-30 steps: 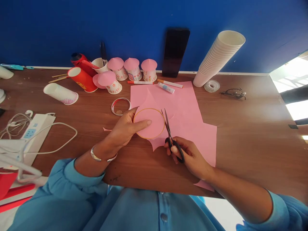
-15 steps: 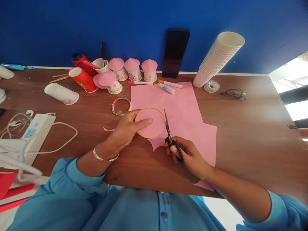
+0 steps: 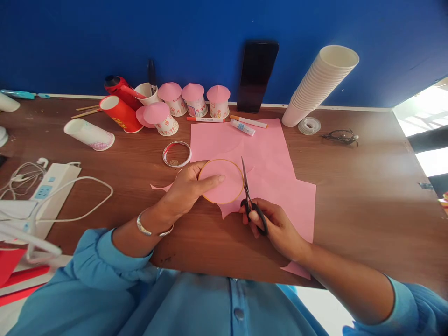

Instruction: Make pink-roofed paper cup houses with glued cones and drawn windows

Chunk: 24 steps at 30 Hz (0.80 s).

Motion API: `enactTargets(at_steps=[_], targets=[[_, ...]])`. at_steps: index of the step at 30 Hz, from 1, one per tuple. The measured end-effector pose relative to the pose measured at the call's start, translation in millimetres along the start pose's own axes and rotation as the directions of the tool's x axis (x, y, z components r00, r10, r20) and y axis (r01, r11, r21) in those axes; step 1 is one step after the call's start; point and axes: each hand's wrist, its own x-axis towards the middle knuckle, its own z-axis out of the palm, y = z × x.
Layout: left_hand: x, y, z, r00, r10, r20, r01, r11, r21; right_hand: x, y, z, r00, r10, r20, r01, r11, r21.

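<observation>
My left hand (image 3: 191, 186) grips a round pink paper disc (image 3: 227, 186) with a yellow-brown outline, its thumb on top and its fingers beneath. My right hand (image 3: 275, 224) holds black-handled scissors (image 3: 246, 186), blades pointing away from me and close beside the disc's right edge. The blades look nearly closed. Under both lies a large pink paper sheet (image 3: 276, 163) with cut edges. A thin pink scrap shows left of my left hand. Part of the sheet is hidden by my right forearm.
Along the blue wall stand decorated cups with pink cone tops (image 3: 218, 100), a black phone (image 3: 257, 77) and a tall cup stack (image 3: 320, 86). Glue (image 3: 242, 127), markers and a tape ring (image 3: 177, 154) lie nearer. A power strip (image 3: 58, 191) with cables is at left.
My left hand and the disc have shifted slightly right and toward me. The scissors have moved a little to the right; more of the pink scrap shows at left.
</observation>
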Motion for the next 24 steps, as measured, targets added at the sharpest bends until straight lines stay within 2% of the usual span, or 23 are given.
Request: enactTargets(at_steps=[13, 24], targets=[[-1.2, -1.3, -3.0, 1.0, 0.016, 0.025, -0.017, 0.999, 0.051, -0.6, 3.7, -0.5, 1.0, -0.02, 0.008, 0.02, 1.0, 0.009], [1.0, 1.5, -3.5, 0.999, 0.01, 0.039, -0.01, 1.0, 0.016, -1.5, 3.6, -0.4, 1.0, -0.001, -0.003, 0.001, 1.0, 0.01]])
